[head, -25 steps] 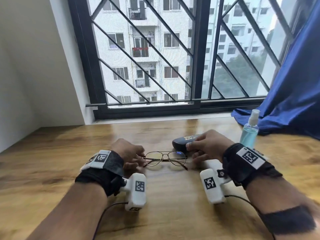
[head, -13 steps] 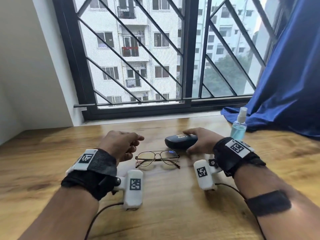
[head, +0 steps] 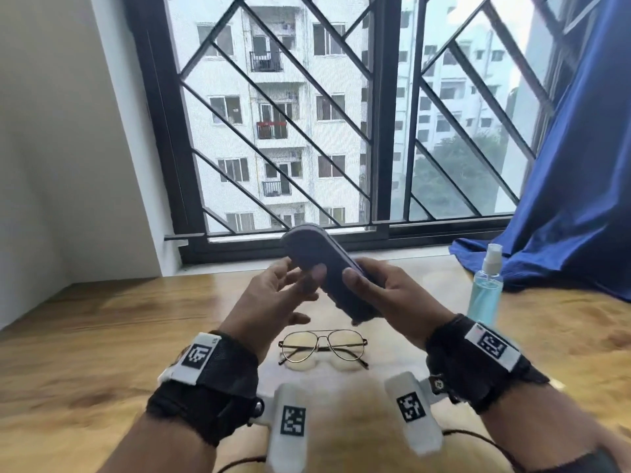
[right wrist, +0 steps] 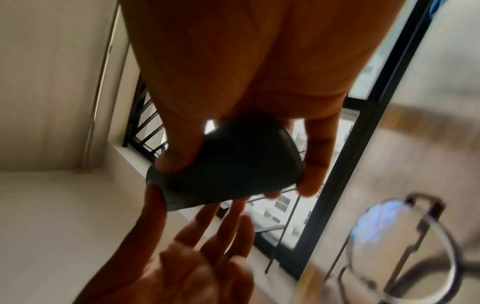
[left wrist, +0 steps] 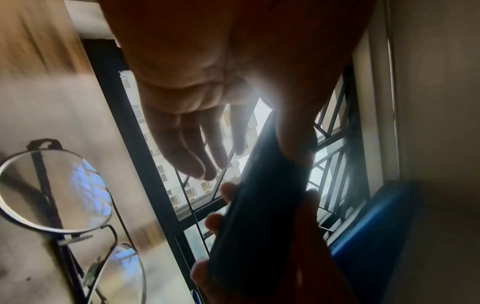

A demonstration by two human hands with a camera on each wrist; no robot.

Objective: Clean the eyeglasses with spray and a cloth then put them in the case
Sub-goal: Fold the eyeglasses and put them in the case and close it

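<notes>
My right hand [head: 386, 291] grips a dark, closed eyeglass case [head: 317, 257] and holds it tilted in the air above the table. Its thumb and fingers wrap the case's lower end [right wrist: 226, 164]. My left hand [head: 283, 288] is beside it with fingers nearly straight and spread [left wrist: 197, 123], the thumb touching the case's edge [left wrist: 259, 216]. The thin metal-framed eyeglasses [head: 302, 348] lie unfolded on the wooden table [head: 102, 336] right below both hands. A clear spray bottle [head: 485, 291] of blue liquid stands to the right. No cloth shows.
A barred window [head: 375, 230] runs along the table's far edge. A blue curtain [head: 573, 199] drapes onto the table at the back right, just behind the bottle. A white wall closes the left side.
My right hand has lifted the case off the table and swung it up toward me. My left hand has risen from beside the glasses to meet the case. The glasses stayed put.
</notes>
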